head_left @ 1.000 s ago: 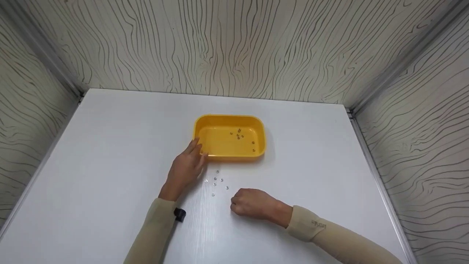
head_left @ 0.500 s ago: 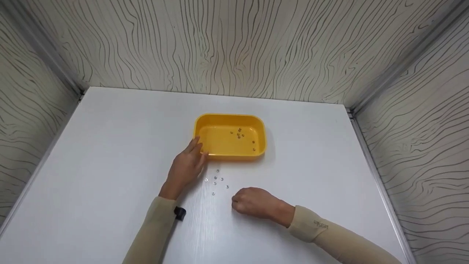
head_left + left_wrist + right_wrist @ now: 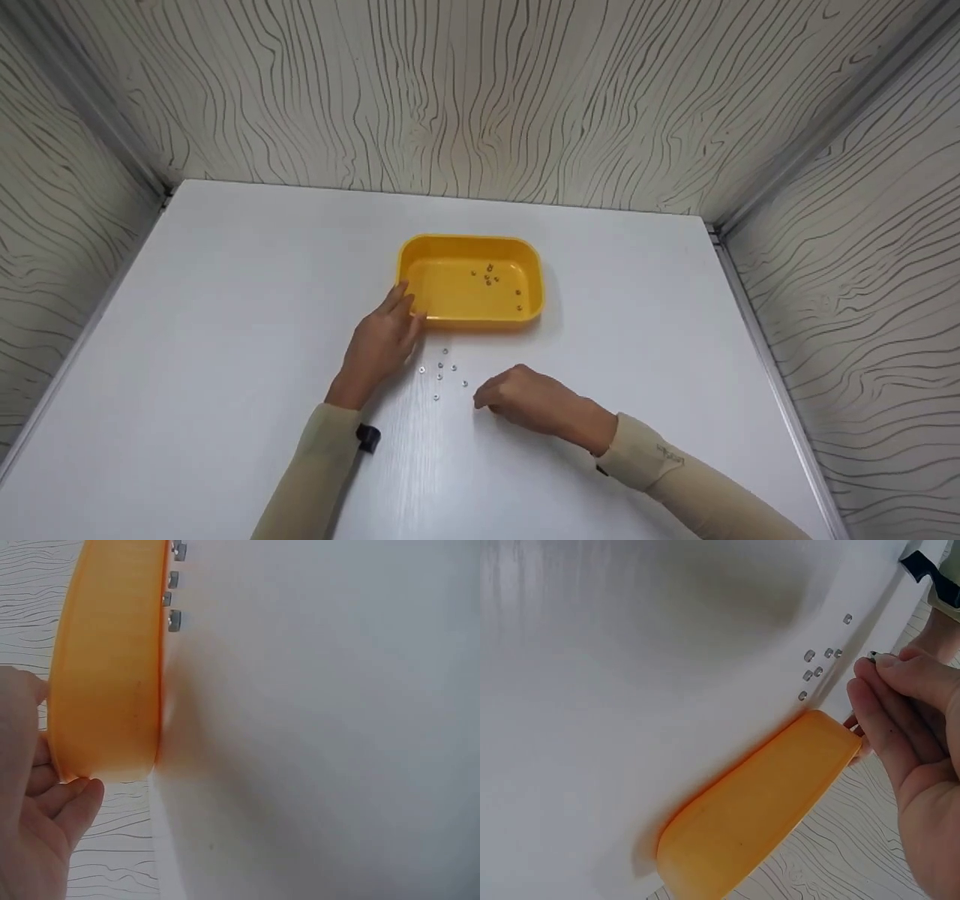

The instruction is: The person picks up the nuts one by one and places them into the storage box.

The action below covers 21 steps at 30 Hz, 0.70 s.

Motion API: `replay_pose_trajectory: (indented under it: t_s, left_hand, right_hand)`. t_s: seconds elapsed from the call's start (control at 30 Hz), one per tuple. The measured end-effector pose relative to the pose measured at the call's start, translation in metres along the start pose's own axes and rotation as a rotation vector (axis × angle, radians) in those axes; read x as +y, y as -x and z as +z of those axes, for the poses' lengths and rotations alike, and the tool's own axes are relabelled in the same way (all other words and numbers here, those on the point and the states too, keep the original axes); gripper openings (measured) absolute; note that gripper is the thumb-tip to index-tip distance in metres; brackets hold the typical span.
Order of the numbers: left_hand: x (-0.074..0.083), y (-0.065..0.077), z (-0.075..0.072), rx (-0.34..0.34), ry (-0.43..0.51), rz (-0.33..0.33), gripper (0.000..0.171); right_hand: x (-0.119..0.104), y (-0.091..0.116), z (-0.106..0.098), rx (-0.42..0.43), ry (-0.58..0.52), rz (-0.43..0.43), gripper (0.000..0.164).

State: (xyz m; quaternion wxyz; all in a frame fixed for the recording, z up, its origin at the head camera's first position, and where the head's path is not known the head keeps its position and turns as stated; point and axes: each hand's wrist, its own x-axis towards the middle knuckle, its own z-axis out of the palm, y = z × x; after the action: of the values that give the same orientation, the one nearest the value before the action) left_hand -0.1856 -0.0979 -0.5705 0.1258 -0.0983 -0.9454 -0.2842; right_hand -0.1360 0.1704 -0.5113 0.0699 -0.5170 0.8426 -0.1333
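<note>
My left hand [image 3: 379,343] grips the near left corner of a yellow plastic bin [image 3: 472,323], fingers over the rim. In the left wrist view, curled fingertips of the left hand [image 3: 45,817] touch the rim of the orange-looking bin [image 3: 109,675]. Several small metal nuts [image 3: 487,277] lie inside the bin, towards its right. My right hand [image 3: 536,401] is over the table, right of several loose nuts [image 3: 439,377]. Between thumb and index finger, the right hand [image 3: 922,735] pinches one small metal nut [image 3: 873,656], seen in the right wrist view.
The white table [image 3: 247,300] meets wood-grain patterned panels [image 3: 450,97] at the back and sides. Grey metal rails [image 3: 780,375] run along its edges. A black strap [image 3: 368,438] shows at the left sleeve.
My right hand has lifted slightly and turned at the wrist, its pinching fingertips now pointing left and down. The left hand and the bin hold still.
</note>
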Motion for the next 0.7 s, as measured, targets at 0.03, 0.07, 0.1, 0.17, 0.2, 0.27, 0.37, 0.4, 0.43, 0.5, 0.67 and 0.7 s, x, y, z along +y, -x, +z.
replay_pose_trajectory:
  t_s: [0.03,0.07,0.1,0.17,0.2,0.27,0.37,0.4,0.43,0.5,0.67,0.7]
  left_hand:
    - [0.0,0.0,0.0,-0.004,0.0,-0.001,0.047]
    - [0.0,0.0,0.0,-0.007,-0.001,-0.004,0.048]
    - [0.0,0.0,0.001,-0.01,-0.001,-0.007,0.048]
    - [0.0,0.0,0.0,-0.012,0.003,-0.013,0.048]
    - [0.0,0.001,0.0,-0.014,0.006,-0.015,0.048]
    - [0.001,0.001,-0.001,-0.016,0.011,-0.018,0.047]
    - [0.001,0.001,-0.002,-0.014,0.015,-0.01,0.046]
    - [0.001,0.001,-0.002,-0.013,0.017,-0.007,0.046]
    - [0.001,0.001,-0.001,-0.01,0.018,-0.003,0.046]
    - [0.001,0.001,-0.001,-0.006,0.021,0.003,0.046]
    - [0.001,0.002,0.001,0.004,0.012,0.005,0.046]
    - [0.0,0.002,0.001,0.004,0.01,0.003,0.046]
  right_hand:
    - [0.0,0.0,-0.002,0.011,-0.036,0.011,0.026]
    - [-0.001,0.0,-0.005,0.02,-0.074,0.024,0.026]
    - [-0.002,0.0,-0.008,0.031,-0.113,0.034,0.025]
    - [-0.003,0.0,-0.014,0.044,-0.191,0.054,0.024]
    - [-0.004,0.0,-0.018,0.05,-0.228,0.064,0.024]
    - [-0.005,-0.001,-0.026,0.063,-0.301,0.087,0.023]
    - [-0.004,-0.003,-0.039,0.08,-0.407,0.152,0.022]
    - [-0.003,-0.004,-0.044,0.088,-0.441,0.183,0.021]
    - [-0.002,-0.004,-0.048,0.097,-0.475,0.22,0.02]
    - [0.003,-0.005,-0.056,0.12,-0.553,0.296,0.019]
    - [0.023,-0.007,-0.07,0.207,-0.707,0.42,0.013]
    - [0.027,-0.007,-0.072,0.223,-0.725,0.435,0.013]
